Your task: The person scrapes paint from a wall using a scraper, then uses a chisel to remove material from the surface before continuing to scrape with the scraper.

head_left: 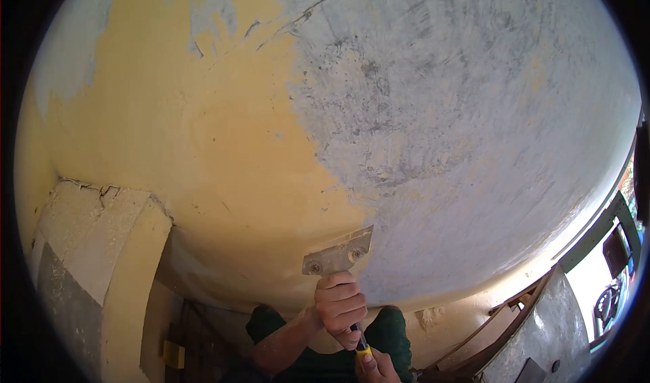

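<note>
A wide metal scraper blade (337,253) with two screws lies against the wall where yellow paint (250,153) meets bare grey plaster (420,112). My left hand (340,306) is wrapped round the upper part of the scraper's handle, just below the blade. Lower down, my right hand (378,367) grips the yellow and black end of the handle (363,348), near the bottom edge of the view. The blade is tilted, its right end higher.
At the left a plastered ledge (88,227) juts out, with a small yellow block (174,354) below it. A grey panel (542,329) and a dark green frame (596,237) stand at the lower right. My knees (393,332) are under the wall.
</note>
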The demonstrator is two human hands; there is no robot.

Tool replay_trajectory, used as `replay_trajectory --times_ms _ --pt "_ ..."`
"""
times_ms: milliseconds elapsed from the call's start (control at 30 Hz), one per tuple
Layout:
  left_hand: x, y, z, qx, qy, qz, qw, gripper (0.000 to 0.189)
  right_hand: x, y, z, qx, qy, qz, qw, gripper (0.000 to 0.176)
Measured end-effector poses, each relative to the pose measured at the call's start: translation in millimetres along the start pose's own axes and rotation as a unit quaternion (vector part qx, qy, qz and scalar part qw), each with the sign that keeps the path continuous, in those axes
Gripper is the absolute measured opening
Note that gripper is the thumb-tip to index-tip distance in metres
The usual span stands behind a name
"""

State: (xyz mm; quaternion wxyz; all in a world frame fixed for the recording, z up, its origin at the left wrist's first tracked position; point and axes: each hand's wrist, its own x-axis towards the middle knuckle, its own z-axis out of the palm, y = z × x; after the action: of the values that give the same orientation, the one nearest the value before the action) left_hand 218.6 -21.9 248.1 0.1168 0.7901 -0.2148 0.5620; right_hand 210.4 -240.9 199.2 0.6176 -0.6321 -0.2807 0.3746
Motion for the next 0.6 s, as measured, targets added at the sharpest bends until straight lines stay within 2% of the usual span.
replay_trajectory --times_ms 133,200,367,600 --pt "3.8 -10.6 5.5 -0.010 0.027 0.006 1.000 0.047 9.8 2.0 0.0 -0.043 0.021 -0.024 0.999 0.054" --pt "5.5 -13.2 4.3 -0.021 0.035 0.004 0.999 0.042 12.4 -0.4 -0.9 -0.044 0.019 -0.005 0.999 0.054" --pt "23.7 -14.2 -9.7 -0.007 -0.004 -0.002 1.000 0.037 8.7 -25.6 1.0 -0.026 0.006 0.029 0.999 0.056" --pt "63.5 -35.2 -16.9 -0.019 0.054 0.046 0.997 0.035 32.5 -73.6 -0.1 -0.051 -0.043 -0.026 0.997 0.062"
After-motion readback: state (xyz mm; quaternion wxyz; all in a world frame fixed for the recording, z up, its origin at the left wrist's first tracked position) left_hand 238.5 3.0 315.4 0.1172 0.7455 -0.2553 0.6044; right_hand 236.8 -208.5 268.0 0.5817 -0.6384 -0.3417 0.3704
